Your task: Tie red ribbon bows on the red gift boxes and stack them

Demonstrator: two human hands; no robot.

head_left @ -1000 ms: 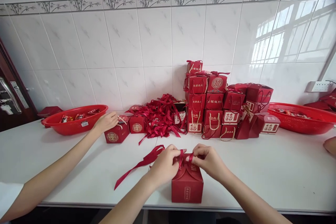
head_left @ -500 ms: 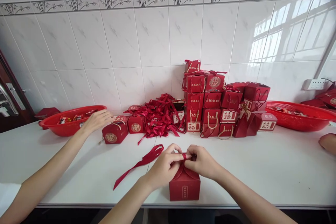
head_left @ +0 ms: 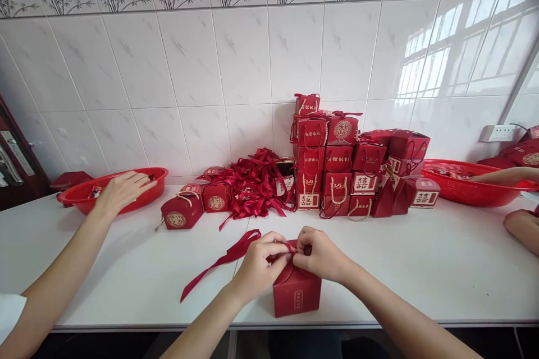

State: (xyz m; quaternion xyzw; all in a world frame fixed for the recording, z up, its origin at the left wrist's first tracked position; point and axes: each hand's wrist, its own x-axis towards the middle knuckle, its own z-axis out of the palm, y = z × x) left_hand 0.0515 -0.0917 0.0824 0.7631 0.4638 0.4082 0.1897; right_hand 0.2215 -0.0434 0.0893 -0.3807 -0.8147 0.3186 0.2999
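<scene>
A dark red gift box (head_left: 297,294) stands upright near the table's front edge, its curved top flaps folded together. Over its top, my left hand (head_left: 265,263) pinches a red ribbon (head_left: 290,248) between thumb and fingers. From the other side my right hand (head_left: 318,255) pinches the same ribbon, close to the left fingertips. Part of the ribbon is hidden behind my fingers. A longer loose red ribbon tail (head_left: 223,261) lies on the table to the left of my left hand.
Stacked red gift boxes (head_left: 337,168) stand behind, beside a ribbon heap (head_left: 256,185). A co-worker's hand (head_left: 124,190) is over the left red basket (head_left: 76,197). Another person's arm (head_left: 505,175) reaches into the right basket (head_left: 457,193). Two boxes (head_left: 181,213) stand left.
My hands stay at the box top, with the fingers slightly shifted on the ribbon. The left co-worker's hand has moved left over the basket. An arm has entered the right basket.
</scene>
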